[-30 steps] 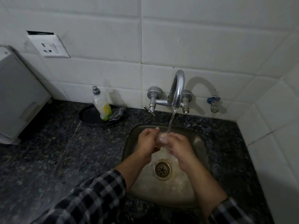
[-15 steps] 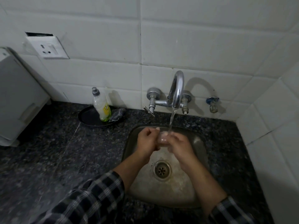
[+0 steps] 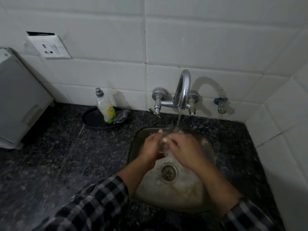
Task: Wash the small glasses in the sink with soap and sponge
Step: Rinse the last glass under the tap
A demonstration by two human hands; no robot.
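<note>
Obs., head view. Both hands are over the back half of the sink (image 3: 207, 148), directly under the tap (image 3: 182, 90). The water (image 3: 178, 121) is running and lands where the hands meet.

Glass (image 3: 164, 145): small, clear and badly blurred. It is held between the two hands, above the basin floor and behind the drain (image 3: 168, 172).

Left hand (image 3: 152, 145): fingers curled round the glass from its left side, one fingertip raised toward the stream. Judged to be the holding hand, keeping the glass in the flow.

Right hand (image 3: 183, 147): fingers curled over the glass from the right and closed on it. Judged to be rubbing or turning it. I see no sponge in either hand, so this looks like a rinse step, not scrubbing.

The soap bottle (image 3: 106, 109) stands upright on a black tray (image 3: 92, 120) at the back edge of the worktop (image 3: 66, 147), left of the sink. That keeps it out of the splash but within my left hand's reach. A dark wad (image 3: 122, 115) lies just beside the bottle on the tray. I cannot tell whether it is the sponge.

Versus a second ago: both hands remain at the same spot under the stream with the same grips. The blur over the fingers and glass is heavier now, which suggests faster rubbing. Bottle, tray and wad are unmoved, and the water keeps running.
</note>
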